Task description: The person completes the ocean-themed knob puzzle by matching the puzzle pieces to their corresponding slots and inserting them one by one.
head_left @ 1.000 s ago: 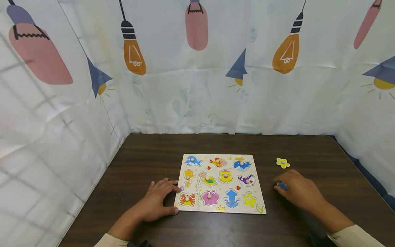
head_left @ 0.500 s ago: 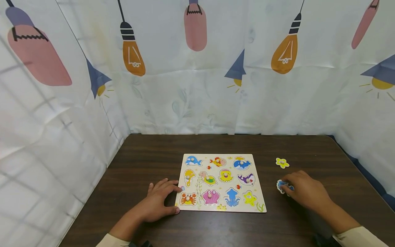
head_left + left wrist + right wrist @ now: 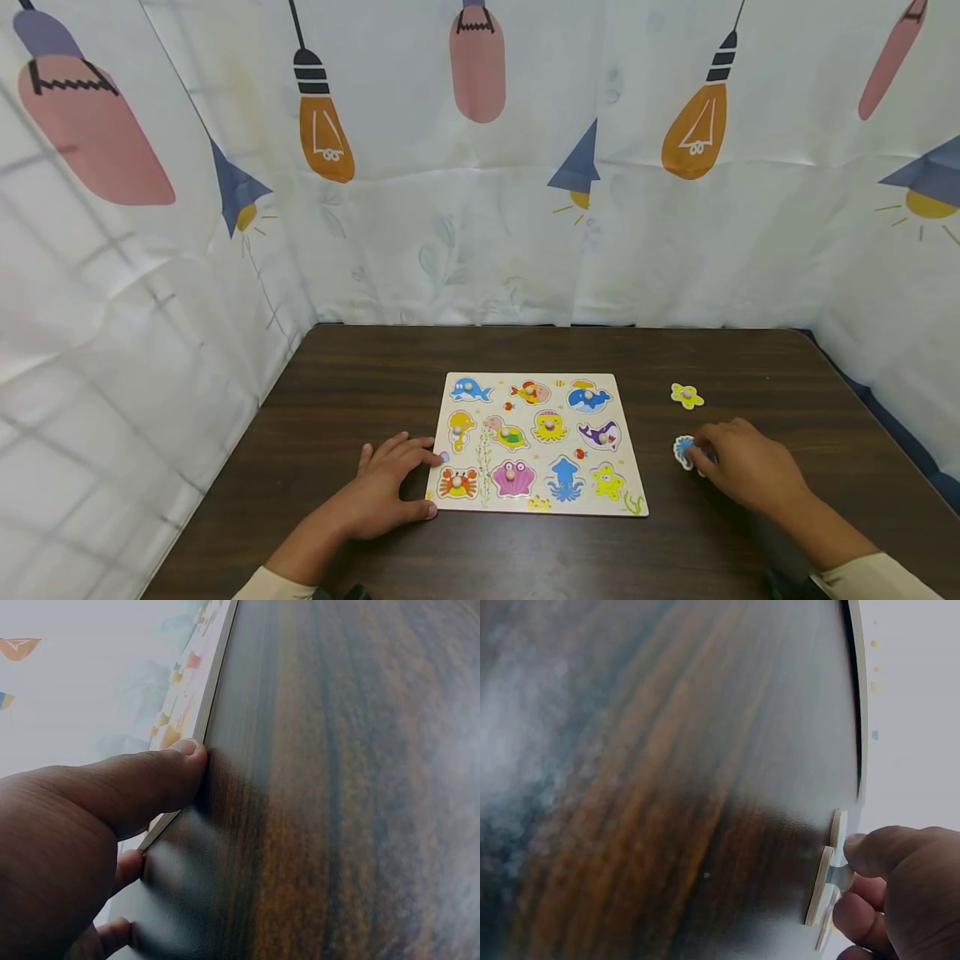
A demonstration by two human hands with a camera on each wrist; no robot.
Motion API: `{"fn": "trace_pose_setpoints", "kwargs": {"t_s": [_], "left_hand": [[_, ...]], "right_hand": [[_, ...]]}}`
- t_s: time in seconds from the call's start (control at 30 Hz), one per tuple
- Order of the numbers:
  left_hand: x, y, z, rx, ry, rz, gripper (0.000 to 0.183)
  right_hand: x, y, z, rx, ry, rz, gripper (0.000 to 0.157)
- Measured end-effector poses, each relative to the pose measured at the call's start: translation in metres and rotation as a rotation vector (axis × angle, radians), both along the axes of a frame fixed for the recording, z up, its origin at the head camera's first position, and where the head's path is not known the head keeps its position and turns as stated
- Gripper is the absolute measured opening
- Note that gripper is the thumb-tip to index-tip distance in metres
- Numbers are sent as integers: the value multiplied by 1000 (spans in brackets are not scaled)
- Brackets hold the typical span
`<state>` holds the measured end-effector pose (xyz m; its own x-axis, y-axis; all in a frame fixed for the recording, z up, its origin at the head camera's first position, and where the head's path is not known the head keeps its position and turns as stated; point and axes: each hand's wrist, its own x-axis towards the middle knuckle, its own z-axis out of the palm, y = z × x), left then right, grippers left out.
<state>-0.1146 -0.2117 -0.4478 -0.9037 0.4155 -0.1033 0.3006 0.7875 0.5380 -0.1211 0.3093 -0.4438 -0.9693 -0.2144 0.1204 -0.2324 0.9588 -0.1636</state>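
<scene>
A wooden peg puzzle board (image 3: 525,506) with sea-animal shapes lies on the dark table. My left hand (image 3: 386,492) rests at its lower left corner, spread fingers at the left side and thumb against the front edge, as the left wrist view also shows on the board's edge (image 3: 214,682). To the right of the board, my right hand (image 3: 742,467) pinches a blue knobbed puzzle piece (image 3: 681,450) low over the table. In the right wrist view, thumb and fingers close round the knob of this piece (image 3: 819,889); its face is mostly hidden.
Beyond the right hand lies a yellow starfish puzzle piece (image 3: 687,396). On the board, the blue squid shape (image 3: 564,480) and yellow starfish shape (image 3: 607,482) show no knobs. A printed white curtain (image 3: 480,242) borders the table (image 3: 375,358) at the back and sides.
My right hand has shifted slightly right, away from the board, with the blue piece, which shows more beyond the fingers. My left hand stays at the board.
</scene>
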Motion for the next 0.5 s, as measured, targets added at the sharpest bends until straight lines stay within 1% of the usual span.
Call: {"fn": "trace_pose_setpoints", "kwargs": {"t_s": [0.13, 0.23, 0.5], "left_hand": [[0, 0, 0, -2, -1, -2, 55], [0, 0, 0, -2, -1, -3, 55], [0, 0, 0, 0, -1, 0, 55]], "right_hand": [[0, 0, -1, -3, -39, -5, 17], [0, -1, -1, -9, -42, -4, 16], [0, -6, 1, -17, 10, 40, 12]]}}
